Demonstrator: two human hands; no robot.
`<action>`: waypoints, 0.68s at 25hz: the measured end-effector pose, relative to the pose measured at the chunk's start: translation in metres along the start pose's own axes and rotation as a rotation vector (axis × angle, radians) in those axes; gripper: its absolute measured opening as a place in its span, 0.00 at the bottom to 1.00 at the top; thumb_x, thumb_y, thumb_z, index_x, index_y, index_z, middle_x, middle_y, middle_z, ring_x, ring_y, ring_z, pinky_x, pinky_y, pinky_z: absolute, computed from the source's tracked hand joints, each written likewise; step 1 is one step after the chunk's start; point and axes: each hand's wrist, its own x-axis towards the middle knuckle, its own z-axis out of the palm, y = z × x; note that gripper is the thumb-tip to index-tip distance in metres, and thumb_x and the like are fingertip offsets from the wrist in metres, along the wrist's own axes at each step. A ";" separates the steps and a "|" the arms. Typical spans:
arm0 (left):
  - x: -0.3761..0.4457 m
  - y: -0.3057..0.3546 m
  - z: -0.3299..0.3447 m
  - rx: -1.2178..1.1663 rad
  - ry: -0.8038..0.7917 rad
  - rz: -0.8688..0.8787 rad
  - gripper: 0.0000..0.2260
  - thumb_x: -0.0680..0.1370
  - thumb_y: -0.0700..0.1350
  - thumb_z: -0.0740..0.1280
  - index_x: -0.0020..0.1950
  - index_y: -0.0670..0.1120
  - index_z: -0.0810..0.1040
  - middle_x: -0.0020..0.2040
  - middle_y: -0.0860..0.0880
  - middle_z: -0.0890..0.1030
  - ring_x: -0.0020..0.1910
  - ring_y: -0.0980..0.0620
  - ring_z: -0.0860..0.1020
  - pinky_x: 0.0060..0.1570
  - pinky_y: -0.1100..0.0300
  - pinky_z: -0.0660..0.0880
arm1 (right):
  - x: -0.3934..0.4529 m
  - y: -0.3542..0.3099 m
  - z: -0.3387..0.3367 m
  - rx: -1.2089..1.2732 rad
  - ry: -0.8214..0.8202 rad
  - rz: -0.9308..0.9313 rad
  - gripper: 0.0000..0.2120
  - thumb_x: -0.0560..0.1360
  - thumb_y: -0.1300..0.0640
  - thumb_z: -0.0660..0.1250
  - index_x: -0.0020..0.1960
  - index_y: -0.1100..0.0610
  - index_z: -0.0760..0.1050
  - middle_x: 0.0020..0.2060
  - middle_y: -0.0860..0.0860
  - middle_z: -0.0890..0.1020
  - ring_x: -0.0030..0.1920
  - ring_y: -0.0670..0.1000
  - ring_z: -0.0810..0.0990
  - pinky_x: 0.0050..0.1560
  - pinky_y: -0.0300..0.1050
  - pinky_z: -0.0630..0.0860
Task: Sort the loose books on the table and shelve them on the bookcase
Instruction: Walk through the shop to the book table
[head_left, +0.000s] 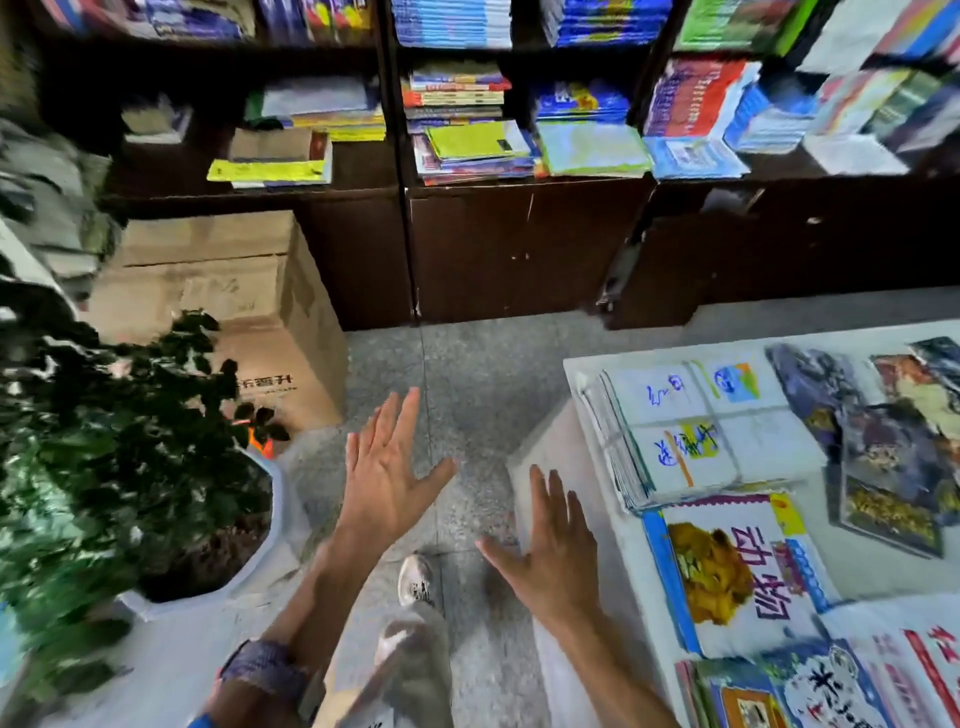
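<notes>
In the head view, both hands are empty and spread flat with the palms down. The left hand (387, 467) hangs over the grey speckled floor (467, 374) with its fingers wide apart and holds nothing. The right hand (553, 545) is also fully open, near the left edge of the white table (582, 379), and grips no book. The loose books lie on that table: a tied bundle of thin white booklets (701, 426) at the near corner, a white picture book with a yellow animal on the cover (727, 566) just beside it toward the person, and dark illustrated books (883, 447) further right. The dark wooden bookcase (519, 244) stands across the floor, and its shelves already carry flat stacks of colourful books (467, 130). The picture is blurred, so the titles are not readable. It seems the person is between two trips. A risk is that the bundle near the table corner slides off if the right hand pushes it sideways. Also the green potted plant (104, 441) and the brown cardboard box (234, 312) make the way narrow, so a foot can catch there while carrying books.
</notes>
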 end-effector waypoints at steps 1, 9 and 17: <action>0.026 -0.003 -0.002 -0.001 -0.013 0.016 0.44 0.70 0.72 0.55 0.81 0.53 0.48 0.81 0.46 0.56 0.80 0.46 0.54 0.76 0.41 0.51 | 0.023 -0.011 -0.004 -0.011 -0.014 0.004 0.59 0.60 0.15 0.37 0.82 0.47 0.40 0.83 0.51 0.46 0.82 0.59 0.50 0.76 0.60 0.58; 0.219 -0.008 -0.024 -0.019 -0.160 0.072 0.44 0.72 0.71 0.58 0.80 0.57 0.43 0.82 0.51 0.49 0.80 0.50 0.49 0.76 0.46 0.43 | 0.197 -0.078 -0.046 0.082 0.004 0.127 0.59 0.57 0.14 0.39 0.81 0.43 0.36 0.83 0.51 0.46 0.82 0.57 0.47 0.78 0.57 0.52; 0.434 0.020 0.011 0.061 -0.204 0.153 0.41 0.75 0.66 0.64 0.80 0.58 0.44 0.82 0.50 0.51 0.80 0.50 0.50 0.77 0.44 0.47 | 0.391 -0.067 -0.080 0.213 -0.099 0.236 0.50 0.72 0.26 0.60 0.80 0.41 0.34 0.82 0.48 0.39 0.82 0.57 0.40 0.78 0.62 0.45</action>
